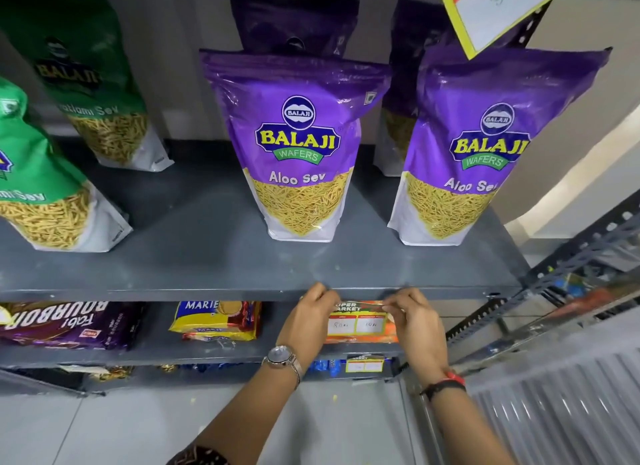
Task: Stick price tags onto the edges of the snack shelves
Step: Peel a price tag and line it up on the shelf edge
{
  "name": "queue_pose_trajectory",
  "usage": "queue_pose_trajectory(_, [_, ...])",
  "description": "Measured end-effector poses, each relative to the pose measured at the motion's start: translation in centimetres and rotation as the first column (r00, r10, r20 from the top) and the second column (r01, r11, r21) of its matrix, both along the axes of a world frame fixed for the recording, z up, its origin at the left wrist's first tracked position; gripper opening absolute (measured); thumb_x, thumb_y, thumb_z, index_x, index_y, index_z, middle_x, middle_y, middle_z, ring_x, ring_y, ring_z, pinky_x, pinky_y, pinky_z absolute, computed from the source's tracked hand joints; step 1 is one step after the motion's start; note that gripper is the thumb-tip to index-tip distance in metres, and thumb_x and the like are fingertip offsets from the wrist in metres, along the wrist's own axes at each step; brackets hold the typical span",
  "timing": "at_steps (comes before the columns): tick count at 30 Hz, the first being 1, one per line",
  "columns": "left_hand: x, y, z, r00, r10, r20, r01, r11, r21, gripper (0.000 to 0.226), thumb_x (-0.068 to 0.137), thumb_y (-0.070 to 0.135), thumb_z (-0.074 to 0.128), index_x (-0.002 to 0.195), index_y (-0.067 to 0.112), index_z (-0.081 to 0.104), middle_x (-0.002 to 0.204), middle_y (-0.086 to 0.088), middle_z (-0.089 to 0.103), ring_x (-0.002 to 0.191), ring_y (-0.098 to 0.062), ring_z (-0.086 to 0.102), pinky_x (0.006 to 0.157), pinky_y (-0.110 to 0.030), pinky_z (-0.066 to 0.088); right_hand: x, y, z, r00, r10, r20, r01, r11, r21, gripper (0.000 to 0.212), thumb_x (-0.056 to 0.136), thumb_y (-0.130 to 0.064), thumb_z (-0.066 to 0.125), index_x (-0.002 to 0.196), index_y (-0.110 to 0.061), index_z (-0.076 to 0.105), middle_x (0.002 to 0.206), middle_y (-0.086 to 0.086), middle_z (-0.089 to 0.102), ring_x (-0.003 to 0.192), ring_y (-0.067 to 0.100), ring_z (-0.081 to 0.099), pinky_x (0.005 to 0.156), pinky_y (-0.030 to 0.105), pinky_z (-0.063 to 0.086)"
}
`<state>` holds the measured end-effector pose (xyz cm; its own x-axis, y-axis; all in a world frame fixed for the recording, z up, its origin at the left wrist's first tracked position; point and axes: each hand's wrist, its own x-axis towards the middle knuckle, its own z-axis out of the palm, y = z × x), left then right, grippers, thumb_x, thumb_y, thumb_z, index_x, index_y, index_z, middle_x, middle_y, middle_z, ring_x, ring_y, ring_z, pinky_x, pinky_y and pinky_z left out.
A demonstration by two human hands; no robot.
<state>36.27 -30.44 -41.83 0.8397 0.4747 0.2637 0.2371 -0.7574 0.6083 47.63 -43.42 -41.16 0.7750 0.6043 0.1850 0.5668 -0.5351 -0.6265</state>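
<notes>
A yellow and red price tag [356, 321] with two white boxes hangs just under the front edge of the grey snack shelf [207, 293]. My left hand [308, 322] pinches its upper left corner against the edge. My right hand [415, 326] pinches the upper right corner, and a strip of clear tape seems to run between my fingers along the tag's top. Two purple Aloo Sev bags [298, 146] [485, 149] stand on the shelf above the tag.
Green sev bags [45, 187] stand at the left. Another price tag [495, 11] hangs from the shelf above, top right. A lower shelf holds biscuit packs [214, 321] and carries its own tag [363, 364]. A slotted metal upright [571, 257] stands to the right.
</notes>
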Motion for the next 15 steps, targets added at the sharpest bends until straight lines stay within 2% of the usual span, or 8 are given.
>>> queue_pose_trajectory(5, [0.8,0.0,-0.3,0.998,0.062,0.02,-0.061,0.998,-0.021,0.019,0.067,-0.023,0.065,0.07,-0.005,0.06,0.074,-0.024,0.059,0.058,-0.038,0.06,0.053,-0.045,0.057,0.3,0.4,-0.1,0.997,-0.004,0.071,0.01,0.996,-0.092,0.008,0.083,-0.002,0.061,0.078,-0.007,0.065,0.084,0.016,0.061,0.065,0.033,0.059,0.055,0.027,0.033])
queue_pose_trajectory(9, [0.8,-0.3,-0.3,0.995,0.09,0.052,-0.088,0.995,-0.051,0.013,0.072,-0.017,0.064,0.073,-0.005,0.061,0.076,-0.023,0.059,0.063,-0.036,0.061,0.054,-0.041,0.056,0.4,0.2,0.2,0.997,-0.011,0.082,0.016,0.998,-0.065,0.01,0.081,0.003,0.061,0.078,-0.005,0.065,0.086,0.019,0.065,0.066,0.037,0.062,0.053,0.028,0.036])
queue_pose_trajectory(12, [1.1,-0.3,0.1,0.989,0.112,0.095,-0.107,0.993,-0.052,0.016,0.072,-0.02,0.063,0.072,-0.004,0.062,0.075,-0.022,0.059,0.061,-0.033,0.061,0.055,-0.038,0.056,0.8,0.1,0.6,0.995,0.021,0.098,-0.015,0.998,-0.055,0.01,0.083,0.004,0.058,0.08,-0.003,0.065,0.09,0.021,0.064,0.076,0.038,0.063,0.055,0.036,0.048])
queue_pose_trajectory(15, [1.2,-0.4,0.5,0.986,0.112,0.126,-0.106,0.993,-0.054,0.017,0.072,-0.021,0.063,0.071,-0.004,0.061,0.073,-0.022,0.059,0.06,-0.032,0.06,0.053,-0.036,0.055,0.8,0.1,1.2,0.993,0.048,0.108,-0.044,0.998,-0.043,0.007,0.084,0.001,0.058,0.081,-0.003,0.063,0.086,0.02,0.062,0.068,0.037,0.061,0.054,0.034,0.047])
